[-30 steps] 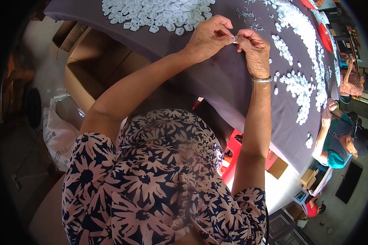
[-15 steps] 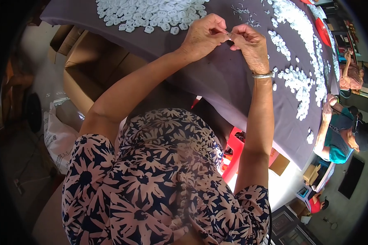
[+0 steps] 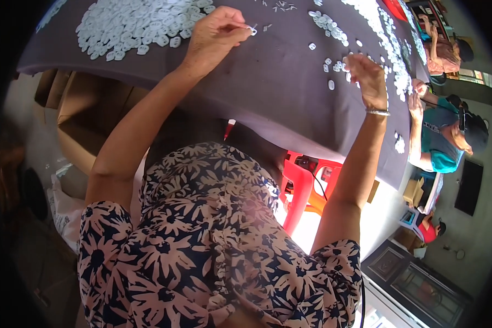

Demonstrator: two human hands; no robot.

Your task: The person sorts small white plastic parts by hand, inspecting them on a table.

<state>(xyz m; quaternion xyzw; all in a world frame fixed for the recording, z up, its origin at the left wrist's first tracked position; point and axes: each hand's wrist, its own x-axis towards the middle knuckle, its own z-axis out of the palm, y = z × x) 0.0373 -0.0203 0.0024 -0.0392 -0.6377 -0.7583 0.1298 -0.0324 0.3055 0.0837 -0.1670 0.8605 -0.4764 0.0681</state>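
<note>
Our right hand [image 3: 369,79] has left the left hand [image 3: 213,41], which it was meeting at the fingertips half a second ago, and it has moved away to the right. With the left fingers [image 3: 240,36] we pinch a small white piece [image 3: 253,31] between thumb and index, raised above the surface [image 3: 290,93]. Our right fingers [image 3: 357,63] are bent and somewhat blurred, at the small white parts [image 3: 327,68]; whether they pinch one, we cannot tell. Just below the right hand we wear a silvery bracelet [image 3: 377,112]. Beyond the left fingertips we see some thin pins [image 3: 282,7], and to the left of that hand lies a wide pile of white tags [image 3: 139,24]. Farther out, we have an open cardboard box [image 3: 74,134] below the left edge, a red chair [image 3: 298,191] at the right, and a co-worker [image 3: 443,134] in teal at the far right.
</note>
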